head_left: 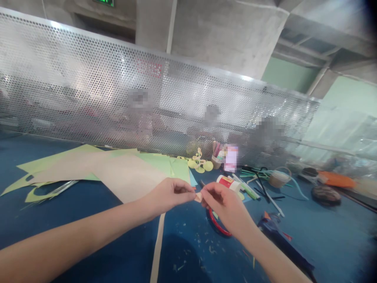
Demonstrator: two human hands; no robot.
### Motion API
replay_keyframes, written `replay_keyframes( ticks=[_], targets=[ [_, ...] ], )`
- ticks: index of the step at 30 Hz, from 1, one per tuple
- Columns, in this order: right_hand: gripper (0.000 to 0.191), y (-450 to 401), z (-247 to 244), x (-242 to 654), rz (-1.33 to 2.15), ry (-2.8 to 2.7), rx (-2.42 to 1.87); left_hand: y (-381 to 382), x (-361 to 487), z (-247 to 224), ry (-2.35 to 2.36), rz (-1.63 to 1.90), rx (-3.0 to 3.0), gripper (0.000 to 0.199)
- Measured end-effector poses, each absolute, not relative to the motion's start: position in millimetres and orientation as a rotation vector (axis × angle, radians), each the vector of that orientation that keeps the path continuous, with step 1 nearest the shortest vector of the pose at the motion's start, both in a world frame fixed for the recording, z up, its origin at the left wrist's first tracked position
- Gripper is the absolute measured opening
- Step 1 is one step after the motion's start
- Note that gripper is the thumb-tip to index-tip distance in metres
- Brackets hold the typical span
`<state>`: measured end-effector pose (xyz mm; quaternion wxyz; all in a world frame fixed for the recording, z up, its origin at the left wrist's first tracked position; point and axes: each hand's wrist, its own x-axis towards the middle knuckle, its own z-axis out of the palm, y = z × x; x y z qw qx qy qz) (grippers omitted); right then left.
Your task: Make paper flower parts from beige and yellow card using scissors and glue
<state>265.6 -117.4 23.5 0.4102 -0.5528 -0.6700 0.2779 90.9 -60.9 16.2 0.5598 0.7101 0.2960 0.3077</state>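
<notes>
Between my two hands is a small pale-peach piece of paper [198, 197], pinched from both sides. My left hand [173, 192] grips its left edge with thumb and forefinger. Fingertips of my right hand [222, 202] close on its right side and cover part of it. Partly behind my right hand lies a pair of scissors with a red handle [218, 225]. A white glue bottle with a red label [228, 182] lies just beyond that hand. Below my left hand, a narrow pale paper strip [158, 245] runs toward the table's front edge.
Pale and green paper sheets [126, 175] spread over the left of the blue table [118, 243]. A yellow paper bicycle figure [200, 163], a cup of pens [217, 157] and a phone [231, 158] stand at the back before a perforated metal screen [97, 86]. A dark blue pouch [282, 239] lies right.
</notes>
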Motion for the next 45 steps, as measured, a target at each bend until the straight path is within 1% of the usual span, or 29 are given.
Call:
replay_keyframes(
  ticks=[3, 8, 15, 20, 26, 45],
  targets=[
    [0.017, -116.5, 23.7, 264.3, 0.806, -1.615, -1.377, -62.7, 91.1, 17.7, 0.687, 0.721, 1.659, 0.02],
    [0.018, -117.6, 22.7, 263.3, 0.878, -1.581, -1.342, -66.5, 90.3, 22.0, 0.695, 0.699, 1.663, 0.026],
    [0.02, -116.9, 22.5, 265.0, 0.908, -1.61, -1.324, -63.8, 89.8, 17.9, 0.667, 0.686, 1.701, 0.02],
    [0.019, -116.5, 21.9, 266.4, 0.942, -1.622, -1.314, -61.2, 89.4, 14.6, 0.643, 0.671, 1.724, 0.024],
    [0.022, -117.0, 23.6, 264.5, 1.037, -1.581, -1.303, -61.8, 89.0, 16.0, 0.641, 0.653, 1.736, 0.022],
    [0.025, -121.3, 26.9, 261.6, 1.009, -1.525, -1.353, -62.9, 89.5, 14.2, 0.638, 0.655, 1.748, 0.024]
  ],
)
